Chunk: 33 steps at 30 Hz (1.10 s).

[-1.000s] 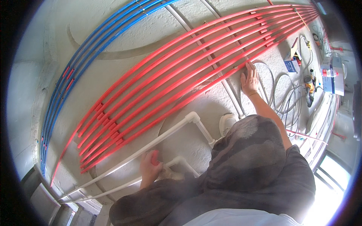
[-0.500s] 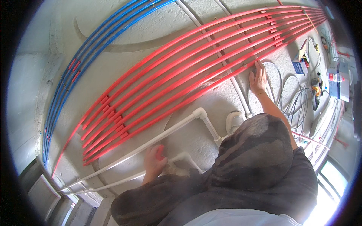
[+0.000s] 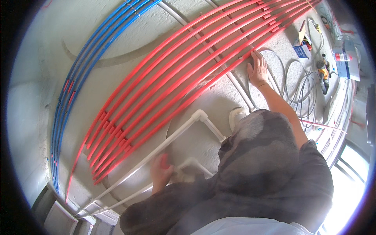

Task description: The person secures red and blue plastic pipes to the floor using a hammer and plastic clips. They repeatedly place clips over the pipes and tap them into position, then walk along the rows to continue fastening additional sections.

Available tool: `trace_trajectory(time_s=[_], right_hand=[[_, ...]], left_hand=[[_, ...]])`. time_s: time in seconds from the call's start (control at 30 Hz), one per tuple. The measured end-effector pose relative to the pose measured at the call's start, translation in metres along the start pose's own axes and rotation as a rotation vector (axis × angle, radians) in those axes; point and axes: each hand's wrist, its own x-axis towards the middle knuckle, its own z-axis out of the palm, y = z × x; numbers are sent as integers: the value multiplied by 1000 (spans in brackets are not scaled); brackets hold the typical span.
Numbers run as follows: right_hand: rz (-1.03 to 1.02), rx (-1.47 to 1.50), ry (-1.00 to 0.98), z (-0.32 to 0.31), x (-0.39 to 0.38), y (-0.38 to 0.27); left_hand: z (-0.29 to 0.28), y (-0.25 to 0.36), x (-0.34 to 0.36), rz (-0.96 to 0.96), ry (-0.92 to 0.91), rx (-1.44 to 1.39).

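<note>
Several long red conduit pipes [image 3: 178, 82] run side by side across the concrete floor, joined at places by short red couplings. My right hand [image 3: 258, 73] lies with fingers stretched out against the nearest red pipe, its fingertips at that pipe's edge. Close to my knees, my left hand [image 3: 158, 176] is closed around a short red piece [image 3: 165, 161], mostly covered by the fingers, so its exact kind does not show. Just beyond this hand passes a white pipe with an elbow [image 3: 199, 115].
Blue pipes [image 3: 84, 66] curve along the floor at the left. A grey cable [image 3: 303, 88] lies coiled at the right, beside a yellow and black power tool [image 3: 323, 72] and a small open box [image 3: 301, 51]. My shoe [image 3: 237, 116] stands near the white elbow.
The whole view has turned and shifted slightly, so the pipes sit differently in the picture. Both hands stay about where they were, the left still around the red piece.
</note>
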Motion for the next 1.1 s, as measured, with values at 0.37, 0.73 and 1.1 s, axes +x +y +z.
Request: trace_trajectory(time_s=[0.37, 0.73, 1.1], right_hand=[[-28, -3, 25, 4, 0, -3], [-31, -1, 18, 3, -1, -3], [7, 13, -6, 1, -3, 0]], left_hand=[[2, -7, -3, 23, 32, -15], [1, -6, -1, -1, 14, -33], [0, 5, 0, -30, -9, -13]])
